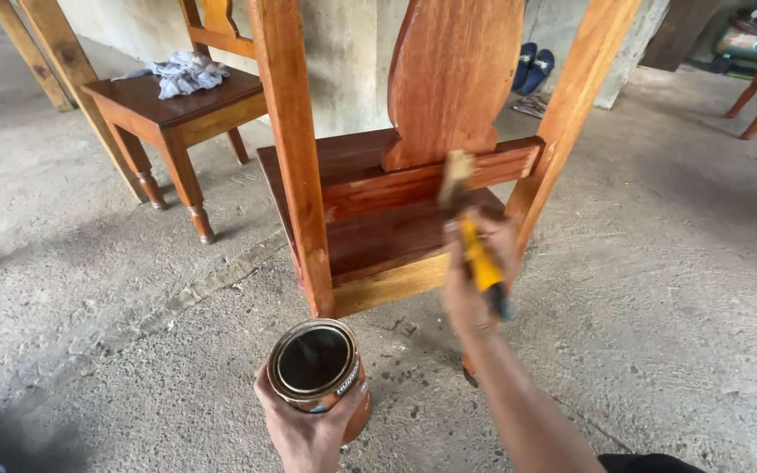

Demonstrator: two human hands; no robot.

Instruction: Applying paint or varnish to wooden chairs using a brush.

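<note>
Right hand [475, 271] grips brush [462, 197] on chair rail [422, 180] | left hand [308, 429] holds can [315, 368]

A: What colour was the chair [413, 175]?
B: Reddish-brown where coated, glossy with darker grain streaks. Its front seat rail and two back posts were paler orange-tan.

A: And the brush [475, 236]?
B: A yellow handle with a dark tip, and tan bristles.

A: The can [317, 372]?
B: Copper-orange outside, with a silver rim and near-black liquid inside.

A: Anything else?
B: A grey, speckled concrete floor [676, 263], a pale blue-grey rag [186, 72] on a second brown chair [177, 109], and dark blue sandals [532, 66].
</note>
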